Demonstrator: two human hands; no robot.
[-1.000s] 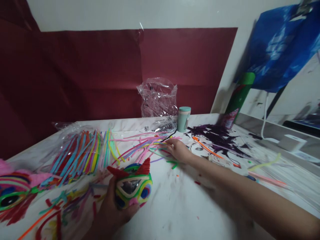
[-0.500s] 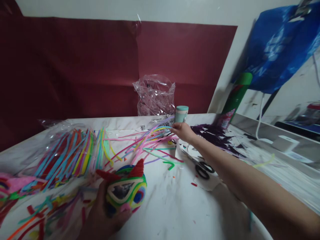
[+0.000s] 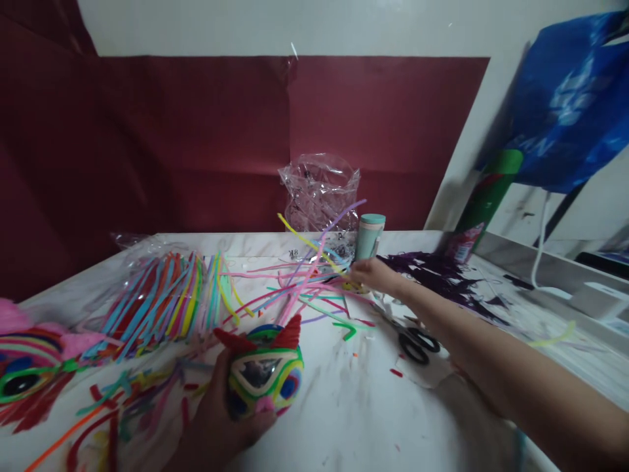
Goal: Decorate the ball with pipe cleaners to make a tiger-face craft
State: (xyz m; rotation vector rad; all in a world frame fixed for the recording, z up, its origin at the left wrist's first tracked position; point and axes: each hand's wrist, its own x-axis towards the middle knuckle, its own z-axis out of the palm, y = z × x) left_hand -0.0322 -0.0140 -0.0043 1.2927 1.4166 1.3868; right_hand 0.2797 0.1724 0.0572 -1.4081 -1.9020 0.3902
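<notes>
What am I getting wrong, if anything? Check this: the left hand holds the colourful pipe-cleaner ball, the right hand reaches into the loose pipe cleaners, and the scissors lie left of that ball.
One thing is wrong. In the head view the scissors lie right of the pipe-cleaner ball, below the right forearm. The left hand does hold the ball, and the right hand does reach into the loose pipe cleaners.

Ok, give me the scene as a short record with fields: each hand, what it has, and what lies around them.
left hand: near edge of the table, grip closed around a multicoloured pipe-cleaner figure with red ears
right hand: stretched to the far middle, grip pinched on loose pipe cleaners, their ends lifted off the surface
scissors: black handles, lying flat beside the right forearm
bagged pipe cleaners: left of centre, in clear plastic
teal-capped container: upright just behind the right hand
purple scraps: far right
</notes>
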